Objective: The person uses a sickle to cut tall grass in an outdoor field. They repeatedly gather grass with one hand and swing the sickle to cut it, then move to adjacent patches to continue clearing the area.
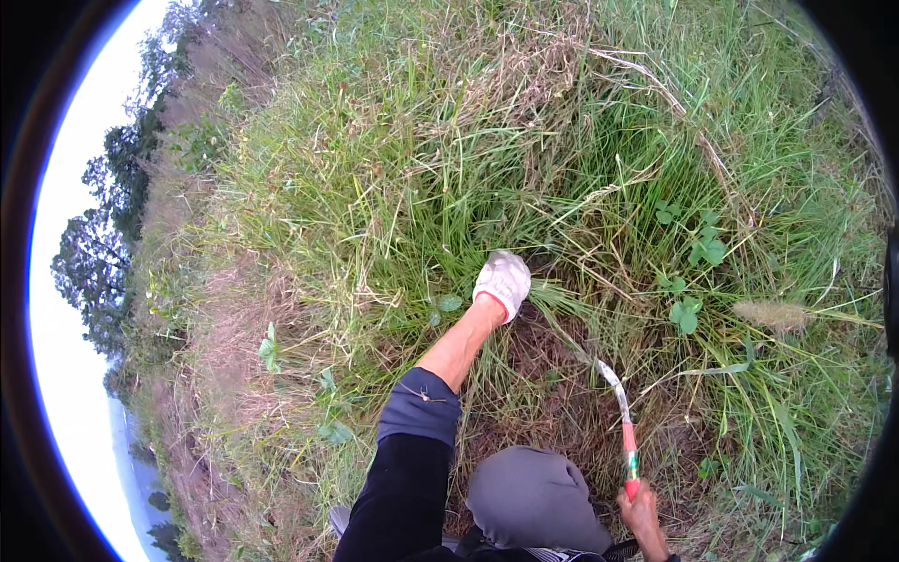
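Note:
My left hand (503, 283), in a white knit work glove with a red cuff edge, is closed around a bunch of green grass (558, 293) low in the growth. Its fingers face away from me and are partly hidden. At the lower right, my bare right hand (640, 513) grips the red handle of a sickle (630, 449). The sickle's curved metal blade (615, 386) points up and left, and its tip is lost among the stems. The blade is apart from my left hand. Flattened brown grass (541, 358) lies between the two hands.
My knee in grey trousers (530, 495) is bent between my arms. Tall grass (393, 197) stands ahead, with dry straw (548, 77) across it. Broad-leaved plants (687, 315) and a bristly seed head (772, 316) are at the right. Trees (98, 260) line the far left.

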The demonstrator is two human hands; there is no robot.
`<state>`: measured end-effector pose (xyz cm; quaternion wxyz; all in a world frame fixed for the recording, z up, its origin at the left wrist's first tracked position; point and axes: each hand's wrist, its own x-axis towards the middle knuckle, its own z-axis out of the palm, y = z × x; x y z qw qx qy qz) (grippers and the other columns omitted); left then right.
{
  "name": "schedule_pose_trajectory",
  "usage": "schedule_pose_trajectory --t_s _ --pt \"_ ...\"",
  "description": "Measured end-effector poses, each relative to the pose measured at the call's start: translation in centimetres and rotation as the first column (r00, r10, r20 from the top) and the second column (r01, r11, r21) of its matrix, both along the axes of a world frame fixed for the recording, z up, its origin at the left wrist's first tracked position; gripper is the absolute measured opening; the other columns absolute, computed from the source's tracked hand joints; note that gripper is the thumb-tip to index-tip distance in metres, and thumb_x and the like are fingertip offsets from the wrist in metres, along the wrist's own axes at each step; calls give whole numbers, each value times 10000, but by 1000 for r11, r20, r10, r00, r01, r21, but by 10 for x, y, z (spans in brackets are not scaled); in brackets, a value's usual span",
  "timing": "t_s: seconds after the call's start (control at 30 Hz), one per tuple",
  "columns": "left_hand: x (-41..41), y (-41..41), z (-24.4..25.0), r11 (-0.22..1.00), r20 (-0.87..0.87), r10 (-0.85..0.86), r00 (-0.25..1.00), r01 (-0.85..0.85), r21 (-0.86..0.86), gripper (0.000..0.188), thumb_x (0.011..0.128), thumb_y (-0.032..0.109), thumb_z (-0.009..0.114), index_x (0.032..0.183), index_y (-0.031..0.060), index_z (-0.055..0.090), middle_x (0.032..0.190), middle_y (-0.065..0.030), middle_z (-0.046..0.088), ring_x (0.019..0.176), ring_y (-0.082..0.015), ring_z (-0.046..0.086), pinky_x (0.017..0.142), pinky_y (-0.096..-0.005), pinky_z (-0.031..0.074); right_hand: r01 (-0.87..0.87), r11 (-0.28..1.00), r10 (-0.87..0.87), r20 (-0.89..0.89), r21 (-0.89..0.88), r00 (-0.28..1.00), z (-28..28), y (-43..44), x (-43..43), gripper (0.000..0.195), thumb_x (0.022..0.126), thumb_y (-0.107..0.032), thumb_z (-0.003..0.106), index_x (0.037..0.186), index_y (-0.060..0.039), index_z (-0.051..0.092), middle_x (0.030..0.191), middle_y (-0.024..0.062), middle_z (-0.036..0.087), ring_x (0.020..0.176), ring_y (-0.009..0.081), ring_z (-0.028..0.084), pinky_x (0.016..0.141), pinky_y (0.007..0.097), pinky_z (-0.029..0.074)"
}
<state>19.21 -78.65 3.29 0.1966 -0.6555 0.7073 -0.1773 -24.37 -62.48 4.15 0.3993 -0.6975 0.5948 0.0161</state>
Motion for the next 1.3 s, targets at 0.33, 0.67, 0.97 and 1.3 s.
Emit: schedule_pose_trajectory --t_s 0.33,0.67,0.97,1.3 --pt "69 197 84 897 -68 439 896 -441 -11 176 836 240 570 859 67 593 743 -126 624 690 -296 649 581 -429 519 -268 884 369 220 -384 903 -7 -123 113 205 872 -99 585 954 58 482 626 241 589 520 374 610 456 426 489" --pt "86 272 34 435 -447 812 375 -900 36 460 763 424 635 1063 78 597 932 -159 641 841 -326 629 705 -451 501 489 856 -387 837 170 387 35 -167 103 169 933 -189 546 873 -89 423 577 -36 411 404 69 396 341 229 342" --pt "-3 250 88 986 -110 110 988 -94 138 514 802 149 529 1301 63 440 1208 -101 526 1050 -229 530 875 -383 457 178 977 -101 473 -121 875 -44 -59 103 281 841 -205 663 932 34 545 646 158 568 546 254 565 538 378 460" --pt "48 58 14 984 369 -174 913 146 103 597 888 120 436 1456 179 263 1524 -65 246 1400 -278 251 1163 -503 171 -178 984 162 387 7 908 -8 -132 219 233 865 -124 576 950 90 542 683 262 611 627 400 648 504 478 500"
